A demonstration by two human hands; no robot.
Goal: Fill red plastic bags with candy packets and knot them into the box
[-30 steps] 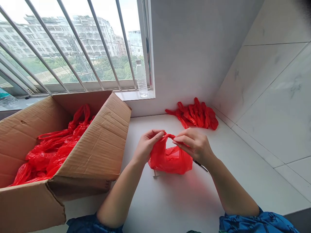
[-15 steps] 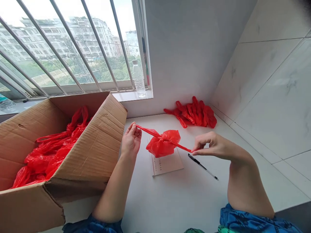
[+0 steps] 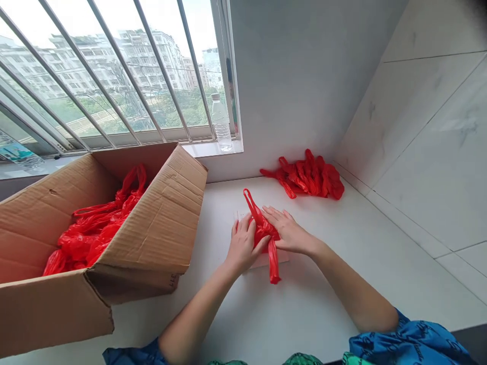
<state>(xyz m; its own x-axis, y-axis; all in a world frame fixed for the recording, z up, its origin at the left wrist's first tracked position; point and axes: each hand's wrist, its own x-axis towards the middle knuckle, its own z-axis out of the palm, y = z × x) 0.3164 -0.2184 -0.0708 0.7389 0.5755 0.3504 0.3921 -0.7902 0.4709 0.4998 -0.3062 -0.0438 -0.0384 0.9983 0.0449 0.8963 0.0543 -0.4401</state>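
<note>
A knotted red plastic bag [image 3: 262, 230] sits on the white tabletop between my hands. One handle loop sticks up toward the window; the other hangs toward me. My left hand [image 3: 243, 242] lies on the bag's left side with its fingers apart and the thumb across the front. From the right, my right hand [image 3: 289, 230] rests on the bag with its fingers stretched out flat. Under the bag lies a pale pink booklet [image 3: 262, 261], mostly covered. The pen is hidden, apparently by my right hand and forearm.
An open cardboard box [image 3: 163, 218] holding several red plastic bags [image 3: 91, 235] stands at the left. More red bags [image 3: 314, 175] lie heaped against the back wall. A water bottle [image 3: 221, 124] stands on the sill of the barred window; another bottle [image 3: 19, 152] leans at far left.
Both hands have let go of the stretched handle ends and moved inward onto the bag. The bag has turned, so its handles now point away from and toward me.
</note>
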